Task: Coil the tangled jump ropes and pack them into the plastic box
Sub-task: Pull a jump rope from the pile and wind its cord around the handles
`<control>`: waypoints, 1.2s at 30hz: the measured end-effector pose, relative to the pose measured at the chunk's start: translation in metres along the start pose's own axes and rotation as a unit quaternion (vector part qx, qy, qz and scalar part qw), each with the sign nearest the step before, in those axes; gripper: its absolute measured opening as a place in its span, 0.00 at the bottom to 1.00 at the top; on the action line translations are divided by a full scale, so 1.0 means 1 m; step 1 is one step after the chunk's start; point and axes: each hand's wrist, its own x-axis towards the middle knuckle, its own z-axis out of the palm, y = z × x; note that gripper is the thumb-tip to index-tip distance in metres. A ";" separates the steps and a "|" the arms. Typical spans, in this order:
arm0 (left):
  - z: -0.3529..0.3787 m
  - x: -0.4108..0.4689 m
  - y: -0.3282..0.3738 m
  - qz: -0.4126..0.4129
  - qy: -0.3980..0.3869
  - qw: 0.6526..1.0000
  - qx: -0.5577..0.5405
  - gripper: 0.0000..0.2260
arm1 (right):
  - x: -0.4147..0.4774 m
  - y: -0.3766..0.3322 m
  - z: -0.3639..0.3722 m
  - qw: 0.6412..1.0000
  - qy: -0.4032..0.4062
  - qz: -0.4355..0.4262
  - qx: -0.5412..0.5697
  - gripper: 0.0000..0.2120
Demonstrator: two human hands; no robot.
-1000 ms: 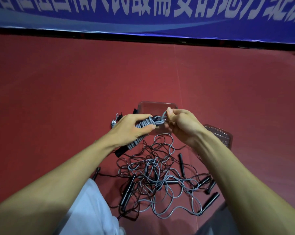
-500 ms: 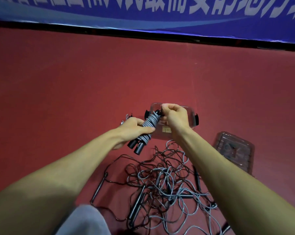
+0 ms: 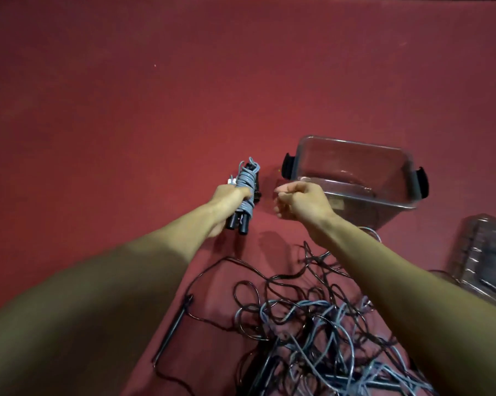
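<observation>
Head view, hidden: your right forearm crosses the tangled jump ropes (image 3: 312,324) on the near side of the plastic box (image 3: 352,144). The pile runs off the bottom edge, and the clear lid (image 3: 486,252) right of the box is cut by the frame.
Box: open-topped, with red floor showing through its clear base.
Left hand (image 3: 229,201): your fingers wrap the coiled rope bundle (image 3: 245,187), just left of the box.
Right hand (image 3: 301,202): curled, gripping nothing, at the box's near-left corner.

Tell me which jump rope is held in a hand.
The grey rope wound round its black handles, gripped by the left hand. The other ropes lie loose and tangled on the floor, untouched.
</observation>
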 end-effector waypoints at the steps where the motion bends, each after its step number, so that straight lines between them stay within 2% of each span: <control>1: 0.002 0.009 -0.004 -0.010 0.005 1.000 -0.003 0.04 | 0.006 0.009 0.001 1.000 -0.010 0.004 -0.013 0.11; 7: 0.005 0.069 -0.036 0.004 0.040 0.999 0.000 0.04 | 0.045 0.047 0.014 0.998 -0.037 0.033 -0.044 0.10; 11: 0.012 0.099 -0.047 0.008 0.073 0.996 -0.044 0.13 | 0.059 0.055 0.022 0.998 -0.049 0.035 -0.027 0.08; 13: 0.018 0.107 -0.047 0.008 0.077 0.994 -0.082 0.10 | 0.060 0.060 0.026 0.997 -0.057 0.036 -0.023 0.08; 16: 0.017 0.111 -0.043 0.008 0.075 0.993 -0.092 0.13 | 0.059 0.068 0.031 0.996 -0.068 0.044 -0.036 0.09; 19: 0.002 0.110 -0.042 0.020 0.083 0.995 -0.050 0.14 | 0.055 0.072 0.036 0.994 -0.071 0.052 -0.057 0.09; 22: -0.011 0.099 -0.047 0.011 0.104 0.993 0.054 0.14 | 0.049 0.068 0.041 0.994 -0.066 0.053 -0.073 0.10; 24: -0.015 0.083 -0.051 -0.010 0.113 0.988 0.108 0.18 | 0.040 0.062 0.046 0.993 -0.064 0.050 -0.091 0.11; 31: -0.021 0.000 -0.088 -0.046 0.101 0.970 0.217 0.18 | -0.008 0.061 0.078 0.972 -0.106 0.033 -0.209 0.11; 36: -0.044 -0.051 -0.150 -0.099 0.185 0.942 0.262 0.20 | -0.046 0.065 0.095 0.955 -0.138 0.012 -0.262 0.12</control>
